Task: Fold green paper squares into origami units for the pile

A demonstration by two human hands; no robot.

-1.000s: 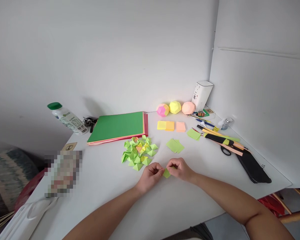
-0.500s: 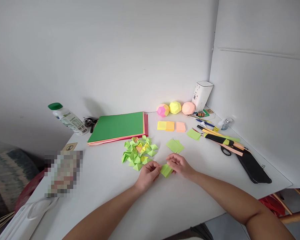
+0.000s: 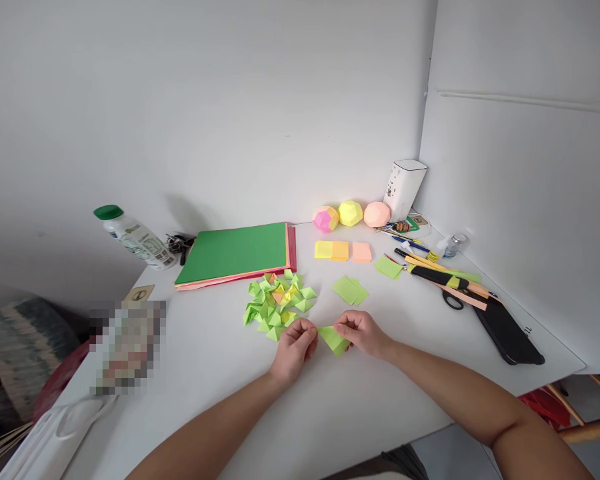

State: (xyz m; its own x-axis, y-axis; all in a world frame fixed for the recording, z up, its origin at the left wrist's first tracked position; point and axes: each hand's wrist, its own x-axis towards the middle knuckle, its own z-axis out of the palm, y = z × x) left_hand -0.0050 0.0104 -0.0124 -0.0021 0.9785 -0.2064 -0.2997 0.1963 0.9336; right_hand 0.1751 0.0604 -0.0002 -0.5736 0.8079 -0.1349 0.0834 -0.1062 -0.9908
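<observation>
Both my hands pinch one small green folded paper piece (image 3: 333,339) just above the white table (image 3: 240,393). My left hand (image 3: 294,350) grips its left corner with fingers closed. My right hand (image 3: 364,332) pinches its right side between thumb and fingers. Just beyond my left hand lies a pile of several folded green and yellow paper pieces (image 3: 277,303). A few flat green paper squares (image 3: 350,291) lie beyond my right hand.
A stack of coloured sheets with green on top (image 3: 236,253) lies at the back. Sticky note pads (image 3: 342,251), three paper balls (image 3: 351,215), a white box (image 3: 404,189), scissors and pens (image 3: 443,281), a black case (image 3: 507,333) and a bottle (image 3: 133,237) also stand here.
The green piece has opened out wider between my hands, from a small folded bit to a broader triangular shape. Both hands have shifted slightly up and apart.
</observation>
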